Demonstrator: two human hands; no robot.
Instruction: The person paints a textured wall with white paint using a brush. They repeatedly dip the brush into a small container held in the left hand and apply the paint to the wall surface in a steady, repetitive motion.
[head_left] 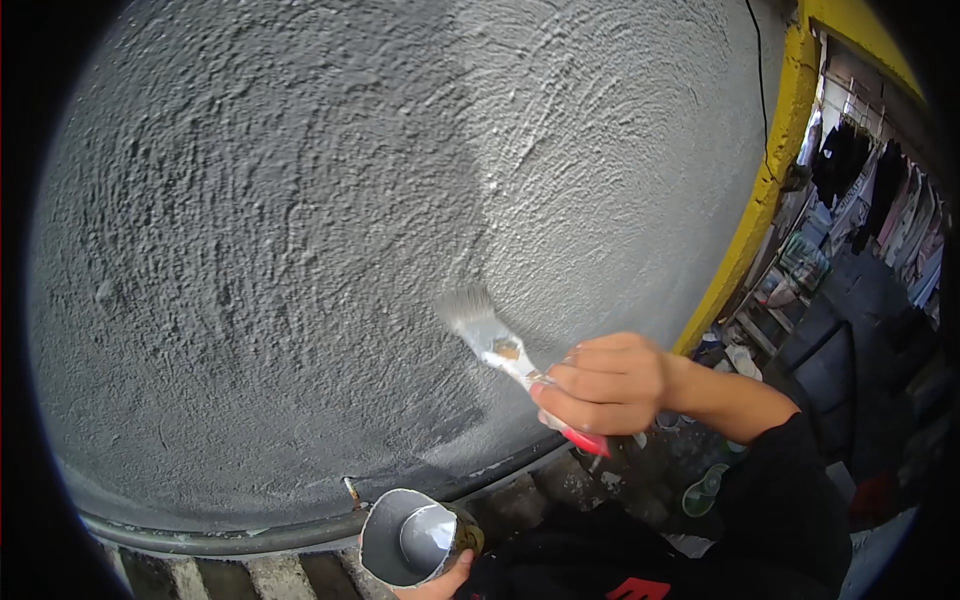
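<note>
My right hand (610, 385) is closed round the handle of a paintbrush (507, 360), whose red end sticks out below my fingers. Its bristles are at the rough wall (290, 200), where a dark grey area meets a paler one; whether they press on it I cannot tell. Low in the view, my left hand (445, 580) grips a paint can (463, 535) with a cut, uneven rim. Inside the can is grey paint (428, 537). Most of the left hand is hidden by the can and the lower edge of the picture.
A grey pipe (230, 543) runs along the wall's foot, with a short rusty stub (351, 490) above it. A yellow frame (765, 190) edges the wall at right, a black cable (760, 80) beside it. Beyond hang clothes (880, 190); a green round object (705, 490) lies below.
</note>
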